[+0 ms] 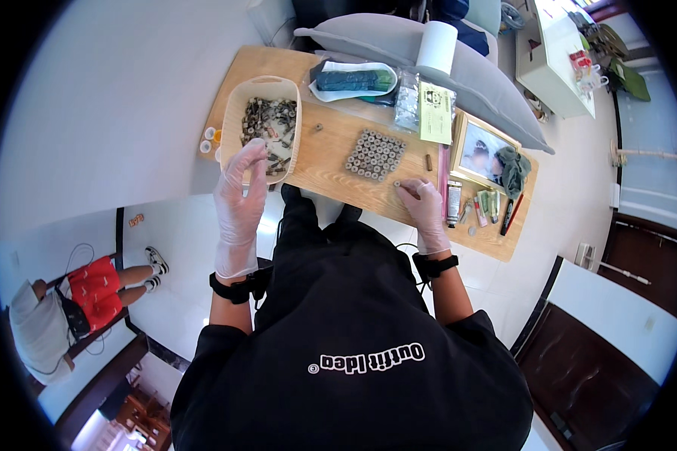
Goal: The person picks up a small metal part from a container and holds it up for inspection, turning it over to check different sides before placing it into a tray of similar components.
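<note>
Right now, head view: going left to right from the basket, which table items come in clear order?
Basket → loose part → parts grid → brown cylinder → silver tube → red pen.

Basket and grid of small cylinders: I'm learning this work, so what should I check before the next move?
1. Left hand and right hand gloved: ok.
2. Left hand at the basket: ok, over its near side.
3. Left hand's hold: cannot tell.
4. Right hand's hold: cannot tell; a small cylinder shows at its fingertips.
5. Grid closely packed: ok.
6. Space between basket and grid clear: not ok; a loose piece lies there.
</note>
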{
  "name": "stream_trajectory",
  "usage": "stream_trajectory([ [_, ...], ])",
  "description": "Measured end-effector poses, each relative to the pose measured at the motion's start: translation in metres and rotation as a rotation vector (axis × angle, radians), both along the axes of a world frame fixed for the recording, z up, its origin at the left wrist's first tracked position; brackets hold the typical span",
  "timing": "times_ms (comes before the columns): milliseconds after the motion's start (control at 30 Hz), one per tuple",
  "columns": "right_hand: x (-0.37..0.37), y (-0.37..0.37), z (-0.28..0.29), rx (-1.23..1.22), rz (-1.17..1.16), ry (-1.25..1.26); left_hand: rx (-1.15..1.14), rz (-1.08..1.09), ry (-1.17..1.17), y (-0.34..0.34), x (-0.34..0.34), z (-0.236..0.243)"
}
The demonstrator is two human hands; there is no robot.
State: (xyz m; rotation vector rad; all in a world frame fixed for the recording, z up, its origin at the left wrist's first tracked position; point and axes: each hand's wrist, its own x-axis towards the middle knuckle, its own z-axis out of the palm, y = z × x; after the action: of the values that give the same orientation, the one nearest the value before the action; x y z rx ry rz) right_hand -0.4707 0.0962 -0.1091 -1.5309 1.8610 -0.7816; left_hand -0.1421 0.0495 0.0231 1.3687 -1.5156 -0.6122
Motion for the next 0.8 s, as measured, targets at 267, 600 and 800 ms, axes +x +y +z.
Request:
stream_trajectory([
  [267, 0.012, -0.010, -0.002, -0.044, -0.041, -0.023, -0.076, 0.047, -0.112, 0.011, 0.009, 0.013],
  [600, 0.020, -0.012, -0.001, -0.036, -0.062, 0.033, -0.021, 0.129, -0.039, 0.013, 0.045, 0.010],
  [800, 0.019, -0.012, 0.002, -0.019, -0.145, -0.002, 0.146, -0.127, 0.215, 0.000, 0.026, 0.008],
])
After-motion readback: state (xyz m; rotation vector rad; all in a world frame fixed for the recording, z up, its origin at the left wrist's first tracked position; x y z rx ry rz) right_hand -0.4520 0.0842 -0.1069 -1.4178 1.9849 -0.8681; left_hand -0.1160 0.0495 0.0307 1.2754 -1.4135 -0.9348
